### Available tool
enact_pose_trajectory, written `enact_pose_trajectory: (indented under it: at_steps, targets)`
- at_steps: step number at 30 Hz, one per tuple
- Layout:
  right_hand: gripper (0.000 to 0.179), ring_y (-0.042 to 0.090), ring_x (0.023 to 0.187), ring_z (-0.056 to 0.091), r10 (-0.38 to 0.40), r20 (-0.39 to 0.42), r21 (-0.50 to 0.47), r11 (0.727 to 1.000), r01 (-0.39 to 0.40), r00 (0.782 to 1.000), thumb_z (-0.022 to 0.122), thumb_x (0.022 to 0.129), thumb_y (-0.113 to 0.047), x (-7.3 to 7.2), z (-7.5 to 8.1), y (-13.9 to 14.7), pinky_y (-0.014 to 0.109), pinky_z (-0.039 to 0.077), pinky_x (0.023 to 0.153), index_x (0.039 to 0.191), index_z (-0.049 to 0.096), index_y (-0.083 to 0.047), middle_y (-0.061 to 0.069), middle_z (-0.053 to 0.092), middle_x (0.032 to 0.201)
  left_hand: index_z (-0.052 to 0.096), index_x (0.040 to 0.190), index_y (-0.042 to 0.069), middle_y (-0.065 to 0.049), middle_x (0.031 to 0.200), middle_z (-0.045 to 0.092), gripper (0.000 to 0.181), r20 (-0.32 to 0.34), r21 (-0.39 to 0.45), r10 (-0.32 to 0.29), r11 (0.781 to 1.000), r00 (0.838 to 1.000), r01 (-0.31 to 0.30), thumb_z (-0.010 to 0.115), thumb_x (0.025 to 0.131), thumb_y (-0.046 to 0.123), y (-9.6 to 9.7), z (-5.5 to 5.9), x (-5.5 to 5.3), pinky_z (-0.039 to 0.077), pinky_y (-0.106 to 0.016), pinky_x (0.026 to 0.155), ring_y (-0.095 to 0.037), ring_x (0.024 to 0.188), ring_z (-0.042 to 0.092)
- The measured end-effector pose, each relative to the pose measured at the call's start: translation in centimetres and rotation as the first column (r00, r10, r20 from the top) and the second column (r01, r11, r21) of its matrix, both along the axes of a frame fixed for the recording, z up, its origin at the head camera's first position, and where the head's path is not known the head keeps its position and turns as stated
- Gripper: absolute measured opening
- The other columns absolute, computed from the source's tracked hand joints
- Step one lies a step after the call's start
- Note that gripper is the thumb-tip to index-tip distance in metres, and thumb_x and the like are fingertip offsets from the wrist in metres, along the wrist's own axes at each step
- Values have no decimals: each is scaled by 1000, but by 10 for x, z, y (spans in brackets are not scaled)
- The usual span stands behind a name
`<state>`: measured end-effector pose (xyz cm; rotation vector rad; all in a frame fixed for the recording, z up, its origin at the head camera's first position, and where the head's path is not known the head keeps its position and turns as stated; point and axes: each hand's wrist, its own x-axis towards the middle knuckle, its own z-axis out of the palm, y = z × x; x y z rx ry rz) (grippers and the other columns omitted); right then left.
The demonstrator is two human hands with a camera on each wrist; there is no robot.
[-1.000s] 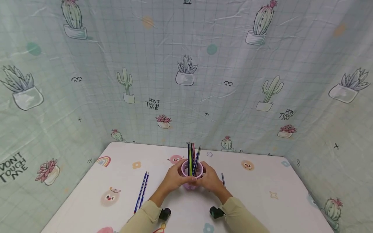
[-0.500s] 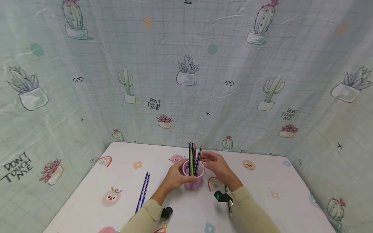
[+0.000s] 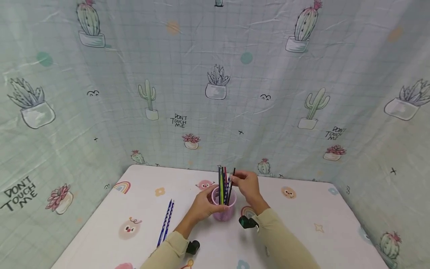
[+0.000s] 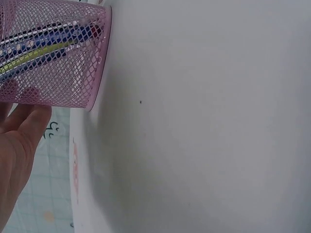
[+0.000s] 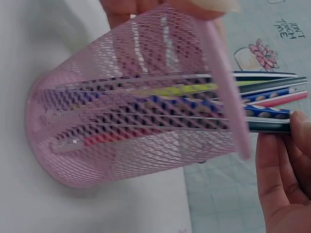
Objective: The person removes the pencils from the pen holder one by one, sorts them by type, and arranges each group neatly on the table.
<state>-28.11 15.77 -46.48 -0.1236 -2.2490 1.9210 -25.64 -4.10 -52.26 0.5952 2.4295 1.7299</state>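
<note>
A pink mesh pencil cup (image 3: 224, 215) stands upright on the table, with several pencils and pens (image 3: 221, 185) leaning in it. My left hand (image 3: 202, 205) grips it from the left, thumb at the near side of the rim. In the left wrist view, fingers (image 4: 34, 121) lie against the mesh of the cup (image 4: 73, 87). At the cup's right side, my right hand (image 3: 248, 185) pinches a black pencil (image 3: 231, 186) above the rim. Up close in the right wrist view, thumb and fingers hold the black pencil (image 5: 269, 126) beside a blue spotted pencil (image 5: 267, 110).
Two blue spotted pencils (image 3: 165, 224) lie side by side on the white printed table (image 3: 302, 220), left of my left forearm. The end of another slim stick (image 3: 267, 251) shows beside my right sleeve. A cactus-print curtain (image 3: 215, 123) hangs behind the table.
My right hand has let go of the cup, moved up and right, then come back to pinch the black pencil. The left hand has stayed on the cup.
</note>
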Motion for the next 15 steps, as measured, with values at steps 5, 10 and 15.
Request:
enact_pose_trajectory:
  at_steps: [5, 10, 15]
  targets:
    - [25, 16, 81, 78, -42, -57, -42, 998, 40, 997, 77, 92, 0, -3, 22, 17, 28, 66, 77, 114, 74, 9, 18, 76, 101, 58, 146, 20, -6, 138, 68, 79, -9, 19, 9, 1000, 1000, -9, 94, 77, 33, 3, 1, -1, 57, -42, 107, -23, 122, 66]
    - [23, 7, 70, 74, -59, -102, -124, 991, 46, 993, 75, 90, 7, -3, 47, 38, 21, 64, 70, 111, 71, 16, 5, 73, 88, 60, 144, 17, -8, 135, 70, 78, -15, 4, 6, 1000, 1000, -6, 95, 76, 30, 3, 0, -1, 58, -39, 105, -23, 119, 66]
    - [23, 5, 70, 73, -57, -119, -161, 986, 38, 991, 75, 91, 6, 1, 69, 57, 21, 64, 70, 110, 69, 17, -3, 72, 82, 61, 143, 20, -6, 135, 70, 78, -18, -24, 31, 999, 999, -31, 95, 75, 34, 3, 0, -1, 58, -38, 104, -22, 119, 66]
